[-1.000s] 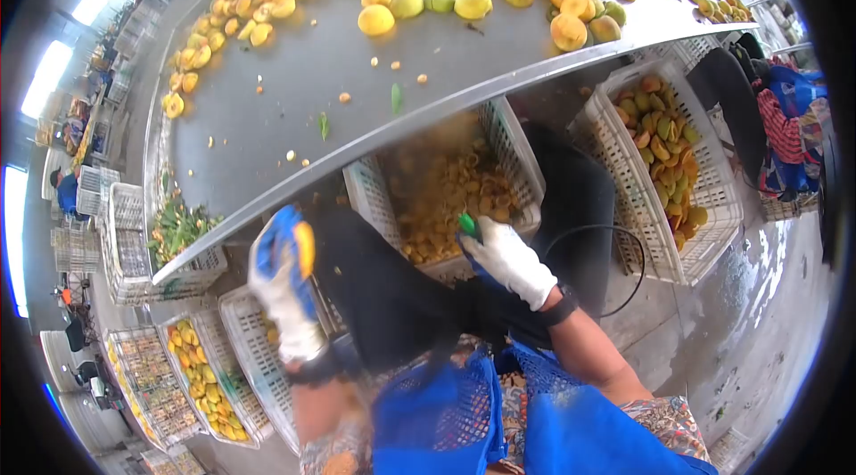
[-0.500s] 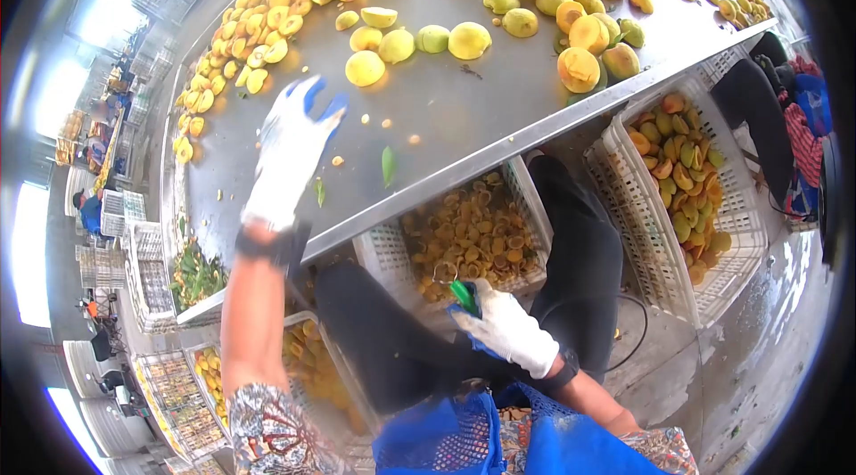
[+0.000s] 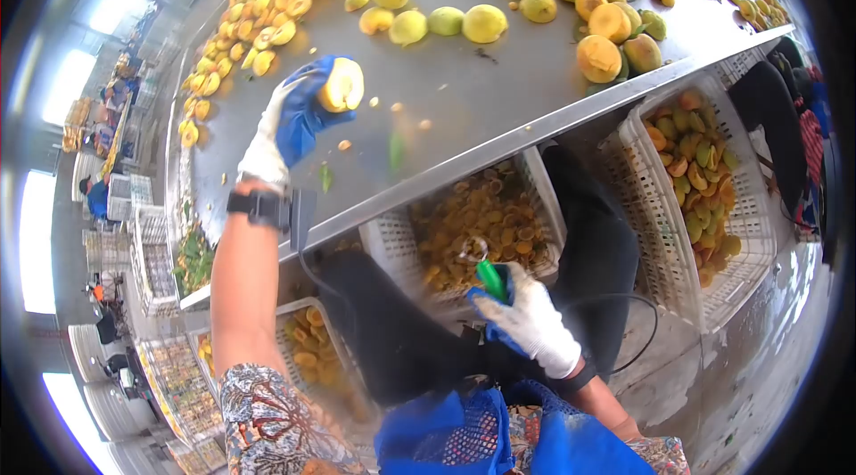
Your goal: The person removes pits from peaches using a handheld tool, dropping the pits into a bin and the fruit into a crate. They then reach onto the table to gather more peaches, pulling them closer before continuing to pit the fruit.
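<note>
My left hand (image 3: 299, 118), in a white and blue glove, is closed around a yellow peach half (image 3: 344, 85), raised over the metal table (image 3: 267, 154). The cut face of the peach points to the right. Low in front of my lap, my right hand (image 3: 532, 322) grips a green-handled pitting tool (image 3: 490, 282) with a curved metal loop at its tip. Below that tip stands a crate (image 3: 392, 248) of ring-shaped, brownish-yellow fruit scraps. Several uncut-looking peaches (image 3: 446, 21) and halves lie on the table beyond my left hand.
Many cut halves (image 3: 259, 25) are heaped along the table's left side. More peaches (image 3: 599, 59) sit at the far right. A white crate (image 3: 655, 234) of fruit stands on the floor at right, another crate (image 3: 325, 310) by my left leg. A dark cable (image 3: 655, 319) loops nearby.
My left hand, earlier reaching with fingers apart, now holds a peach half. The front peach of the cluster is gone from its spot. My right hand keeps the tool, with its tip raised slightly.
</note>
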A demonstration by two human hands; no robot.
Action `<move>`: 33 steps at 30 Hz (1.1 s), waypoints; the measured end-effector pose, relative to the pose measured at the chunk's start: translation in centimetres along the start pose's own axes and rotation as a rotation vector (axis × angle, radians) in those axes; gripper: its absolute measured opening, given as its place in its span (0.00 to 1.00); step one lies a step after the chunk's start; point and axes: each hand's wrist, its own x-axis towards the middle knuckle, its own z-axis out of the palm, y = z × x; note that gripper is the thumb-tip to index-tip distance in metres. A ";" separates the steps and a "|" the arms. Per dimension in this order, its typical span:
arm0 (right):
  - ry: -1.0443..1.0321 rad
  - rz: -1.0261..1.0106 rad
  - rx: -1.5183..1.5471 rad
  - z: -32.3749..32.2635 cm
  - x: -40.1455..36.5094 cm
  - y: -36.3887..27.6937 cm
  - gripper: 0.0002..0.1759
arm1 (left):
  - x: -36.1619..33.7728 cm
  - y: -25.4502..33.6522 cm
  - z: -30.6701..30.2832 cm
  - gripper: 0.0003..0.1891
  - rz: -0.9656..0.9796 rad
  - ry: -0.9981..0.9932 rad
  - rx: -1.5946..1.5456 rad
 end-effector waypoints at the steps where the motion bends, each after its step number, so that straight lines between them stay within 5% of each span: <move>1: 0.005 -0.089 -0.032 0.2 0.2 0.9 0.25 | -2.2 -0.3 -0.6 0.32 0.018 -0.103 -0.203; 5: 0.049 -0.229 0.046 0.9 -0.3 -0.6 0.17 | -12.2 -2.0 4.3 0.32 -0.036 -0.104 -0.903; 8: 0.038 -0.309 0.014 2.4 -1.5 -3.0 0.16 | -16.2 -7.0 6.2 0.38 0.003 -0.214 -1.132; 13: 0.066 -0.569 -0.177 5.4 -2.8 -4.5 0.14 | -19.8 -10.4 10.0 0.37 0.056 -0.093 -1.052; 17: 0.024 -0.284 0.056 5.5 -3.3 -4.7 0.16 | -21.1 -11.0 11.2 0.37 0.162 0.047 -0.941; 22: 0.028 -0.216 0.385 7.7 -1.8 -2.8 0.20 | -22.3 -12.4 12.5 0.26 0.204 0.129 -0.770; 24: 0.041 -0.233 0.313 7.0 -1.9 -3.3 0.20 | -22.8 -12.0 12.5 0.24 0.063 0.211 -0.917; 25: 0.038 -0.238 0.280 6.8 -2.1 -3.6 0.21 | -22.8 -12.4 12.0 0.24 0.149 0.076 -0.922; 26: 0.100 -0.344 0.003 6.4 -2.4 -4.3 0.19 | -22.7 -13.2 11.3 0.24 0.232 -0.055 -0.922; 30: 0.252 -0.824 -0.419 6.5 -0.2 -2.6 0.17 | -23.0 -13.6 11.1 0.27 0.105 0.022 -0.710; 33: 0.257 -0.718 -0.331 5.6 -0.7 -3.6 0.17 | -22.6 -13.6 11.8 0.27 0.003 0.040 -0.843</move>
